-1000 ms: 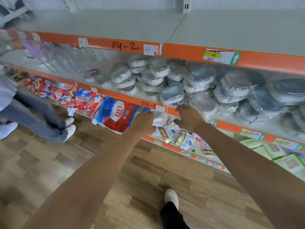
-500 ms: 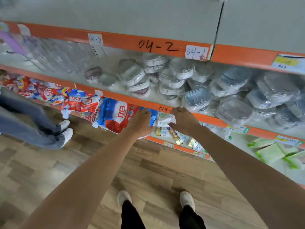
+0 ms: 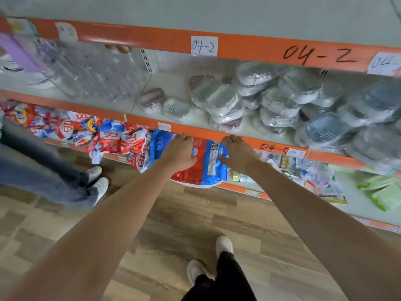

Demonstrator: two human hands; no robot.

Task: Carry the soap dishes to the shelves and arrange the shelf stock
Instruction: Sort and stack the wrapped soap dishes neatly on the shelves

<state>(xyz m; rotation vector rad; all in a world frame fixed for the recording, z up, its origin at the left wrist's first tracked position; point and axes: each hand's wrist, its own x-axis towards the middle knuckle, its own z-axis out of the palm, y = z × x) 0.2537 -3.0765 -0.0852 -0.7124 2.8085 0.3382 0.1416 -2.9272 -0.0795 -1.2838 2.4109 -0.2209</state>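
Both hands have slid leftward along the shelf front since half a second ago, off the small sachets and onto one big red-and-blue bag [image 3: 196,164], which now sits square between them. Left hand [image 3: 179,154] lies on the bag's left half, fingers curled down over its upper edge under the orange shelf lip [image 3: 208,132]; right hand [image 3: 237,152] presses the bag's right edge, fingers bent over the top; each grip looks closed on the bag, though the fingertips are hidden behind it. That bag hangs out past the front edge of the lower shelf, at the right end of a row of similar red, white and blue bags [image 3: 91,131] too crumpled and blurred to count. Soap dishes [image 3: 280,103], wrapped in clear film, lie on the middle shelf [image 3: 173,83] just above and behind the hands, apart from both grips: two single ones near the shelf's left-centre, then heaps toward the right edge whose number I cannot tell. Clear bottles [image 3: 95,72] fill the left part of that same shelf. Three paper tags reading 04-2 or part of it sit on the upper orange strip [image 3: 249,47]. Small sachets [image 3: 303,168] and green packs [image 3: 384,192] lie on the lower shelf to the right. Two white shoes [image 3: 208,259] of the wearer stand on the wooden floor [image 3: 152,235]; another person's legs [image 3: 52,174] stand at the left.
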